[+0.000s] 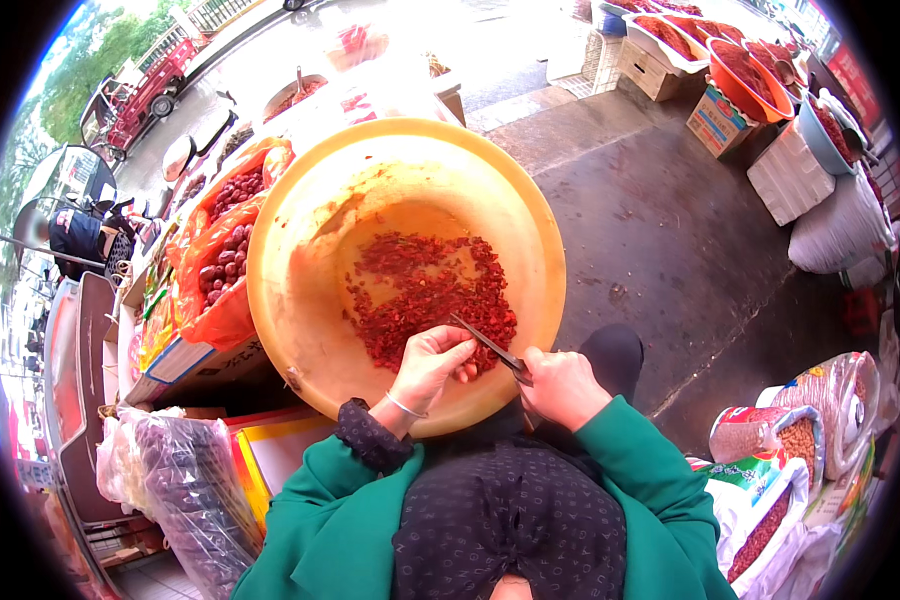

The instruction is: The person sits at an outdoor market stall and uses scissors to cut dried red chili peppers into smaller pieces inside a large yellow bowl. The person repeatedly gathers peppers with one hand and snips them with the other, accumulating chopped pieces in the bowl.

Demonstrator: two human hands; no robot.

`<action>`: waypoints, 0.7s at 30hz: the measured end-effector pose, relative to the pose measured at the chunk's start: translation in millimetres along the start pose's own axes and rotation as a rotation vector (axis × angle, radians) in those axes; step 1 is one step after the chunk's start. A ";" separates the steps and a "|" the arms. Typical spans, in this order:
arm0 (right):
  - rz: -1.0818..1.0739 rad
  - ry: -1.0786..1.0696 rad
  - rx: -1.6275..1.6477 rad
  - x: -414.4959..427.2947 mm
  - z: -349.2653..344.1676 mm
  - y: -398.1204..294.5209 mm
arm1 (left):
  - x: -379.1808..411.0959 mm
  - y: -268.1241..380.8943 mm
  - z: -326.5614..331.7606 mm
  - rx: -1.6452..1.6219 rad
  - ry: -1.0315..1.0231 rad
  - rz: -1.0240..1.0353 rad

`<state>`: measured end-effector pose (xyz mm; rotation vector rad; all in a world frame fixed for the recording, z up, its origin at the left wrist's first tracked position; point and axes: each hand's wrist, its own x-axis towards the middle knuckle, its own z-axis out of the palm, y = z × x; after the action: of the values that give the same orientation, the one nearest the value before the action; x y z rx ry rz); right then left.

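Observation:
My right hand [562, 384] grips the handles of dark metal scissors [493, 342], whose blades point up and left over a large yellow plastic basin [307, 315]. Beside the blade tips is my left hand [433, 361], with thumb and fingertips pinched together; what lies between them is too small to tell. A bracelet circles the left wrist. Cut red chili pieces [420, 300] cover much of the basin's bottom, below both hands. Part of the basin's near rim is hidden behind my left hand and wrist.
Orange bags of dried jujubes [229, 262] stand left of the basin, above a cardboard box. A plastic-wrapped bundle [187, 487] lies lower left. Bags of beans or nuts [765, 525] stand lower right. Across the floor, an orange basin [750, 75] of red powder rests among other tubs on boxes.

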<state>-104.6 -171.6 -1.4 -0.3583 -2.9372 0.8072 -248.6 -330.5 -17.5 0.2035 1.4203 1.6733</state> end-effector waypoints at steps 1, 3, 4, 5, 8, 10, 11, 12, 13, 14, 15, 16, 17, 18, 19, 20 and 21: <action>-0.008 0.025 0.014 -0.7 1.0 0.2 | 4.1 -0.1 -5.9 0.100 0.009 -0.033; 0.001 0.050 0.015 -3.1 1.8 1.9 | 16.8 -2.1 -19.5 0.544 0.095 0.296; 0.007 0.074 0.032 -5.0 1.2 3.2 | 25.7 -2.5 -28.4 0.721 0.127 0.390; 0.019 0.091 0.034 -7.6 -0.1 4.9 | 36.0 1.2 -43.1 0.843 0.147 0.426; 0.053 0.125 0.032 -14.3 -5.3 10.1 | 70.3 19.4 -91.0 1.087 0.389 0.424; 0.059 0.153 0.029 -17.3 -7.4 11.5 | 92.3 33.4 -113.6 1.283 0.592 0.462; 0.053 0.174 0.027 -18.2 -8.2 11.7 | 100.7 37.6 -118.4 1.265 0.638 0.462; 0.046 0.194 0.020 -19.3 -8.6 11.2 | 109.1 42.2 -119.7 1.267 0.640 0.578; 0.050 0.199 0.021 -19.8 -8.7 10.5 | 117.7 47.1 -117.6 1.275 0.653 0.611; 0.054 0.205 0.017 -19.9 -8.5 9.4 | 125.0 51.6 -113.0 1.288 0.667 0.674; 0.074 0.198 -0.003 -21.3 -8.5 7.8 | 129.8 55.6 -108.0 1.319 0.602 0.678; 0.057 0.211 0.022 -22.6 -8.4 6.5 | 131.3 55.0 -100.6 1.331 0.486 0.636; 0.056 0.215 0.030 -23.7 -8.2 5.2 | 132.6 53.2 -92.0 1.343 0.382 0.654; 0.070 0.200 0.029 -24.4 -8.1 4.7 | 133.4 51.0 -83.7 1.352 0.277 0.672; 0.056 0.227 0.045 -25.0 -7.9 5.0 | 128.0 43.1 -75.1 1.367 0.201 0.669; 0.052 0.229 0.042 -25.2 -7.8 6.2 | 118.9 32.4 -66.5 1.375 0.129 0.703; 0.048 0.232 0.038 -24.6 -7.6 8.5 | 112.8 25.4 -58.8 1.389 0.057 0.734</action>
<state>-78.0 -166.7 0.5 -0.4858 -2.7048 0.7691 -364.1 -290.5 -60.9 1.5828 2.5106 0.8343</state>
